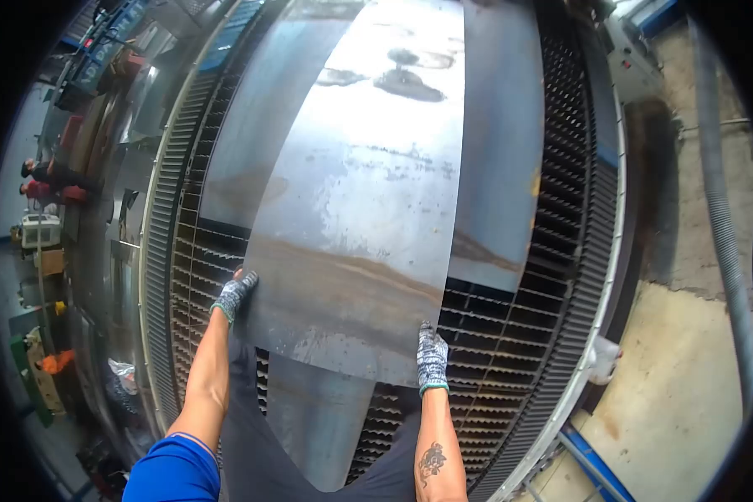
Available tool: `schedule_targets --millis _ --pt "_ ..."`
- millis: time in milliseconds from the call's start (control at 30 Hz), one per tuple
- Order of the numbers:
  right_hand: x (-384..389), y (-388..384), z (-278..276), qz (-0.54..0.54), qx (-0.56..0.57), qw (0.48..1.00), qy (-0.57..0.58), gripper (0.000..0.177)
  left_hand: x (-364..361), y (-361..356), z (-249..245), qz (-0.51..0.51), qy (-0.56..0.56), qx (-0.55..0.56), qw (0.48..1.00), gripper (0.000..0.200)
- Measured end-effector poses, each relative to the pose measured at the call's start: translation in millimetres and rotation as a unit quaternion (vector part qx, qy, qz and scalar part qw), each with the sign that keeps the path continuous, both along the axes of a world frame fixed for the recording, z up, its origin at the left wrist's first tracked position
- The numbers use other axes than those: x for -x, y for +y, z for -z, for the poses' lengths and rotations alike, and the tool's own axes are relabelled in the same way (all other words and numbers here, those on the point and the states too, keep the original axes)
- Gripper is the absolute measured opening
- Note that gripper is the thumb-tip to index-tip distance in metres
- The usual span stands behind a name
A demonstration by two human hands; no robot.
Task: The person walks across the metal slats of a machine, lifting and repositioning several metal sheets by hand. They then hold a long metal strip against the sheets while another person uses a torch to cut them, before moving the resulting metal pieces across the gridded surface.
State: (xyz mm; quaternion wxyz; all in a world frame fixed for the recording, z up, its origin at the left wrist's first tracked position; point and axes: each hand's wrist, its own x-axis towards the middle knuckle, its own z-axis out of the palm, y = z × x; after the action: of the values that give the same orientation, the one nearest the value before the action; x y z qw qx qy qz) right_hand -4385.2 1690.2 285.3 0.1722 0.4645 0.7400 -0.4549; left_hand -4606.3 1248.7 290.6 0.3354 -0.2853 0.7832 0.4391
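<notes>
A long grey metal sheet (351, 209) with brown stains and dark patches stretches away in front of me, its near end tilted between my hands. My left hand (235, 294), in a grey knitted glove, grips the left edge close to the near corner. On the opposite edge, my right hand (432, 358) in a matching glove is closed round the metal, thumb on top. Beneath lies a wider metal sheet (498, 142), showing on both sides. Another piece of sheet (318, 418) is visible between my legs, below the near edge.
Toothed slats (498, 335) form the bed under the sheets, with gaps between them. A ribbed border (163, 217) runs along the left. A grey hose (719, 201) hangs at right. Far left, two people (54, 180) stand near boxes and equipment.
</notes>
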Motion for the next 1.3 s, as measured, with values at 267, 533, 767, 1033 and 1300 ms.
schedule_targets --millis 267,533,767,1033,1300 --pt "-104.6 40.7 -107.4 -0.412 -0.222 0.880 -0.080 0.034 -109.0 -2.7 -108.2 0.016 0.040 0.052 0.998 0.075" --pt "-183.9 -60.0 -287.3 -0.015 -0.006 0.989 -0.146 0.053 -158.6 -75.9 -324.1 0.016 -0.023 0.020 0.999 0.065" --pt "-230.1 -144.8 -392.5 0.086 0.119 0.979 -0.138 0.081 -236.6 -154.9 -366.7 0.042 -0.064 0.057 0.995 0.054" --pt "-363.1 -208.0 -369.9 -0.002 0.026 0.989 -0.145 0.081 -365.2 -219.0 -372.7 0.004 -0.024 0.059 0.998 0.055" --pt "-502.8 -338.8 -352.8 -0.242 -0.045 0.960 -0.133 0.064 -527.6 -325.1 -388.5 0.009 0.096 0.204 0.974 0.048"
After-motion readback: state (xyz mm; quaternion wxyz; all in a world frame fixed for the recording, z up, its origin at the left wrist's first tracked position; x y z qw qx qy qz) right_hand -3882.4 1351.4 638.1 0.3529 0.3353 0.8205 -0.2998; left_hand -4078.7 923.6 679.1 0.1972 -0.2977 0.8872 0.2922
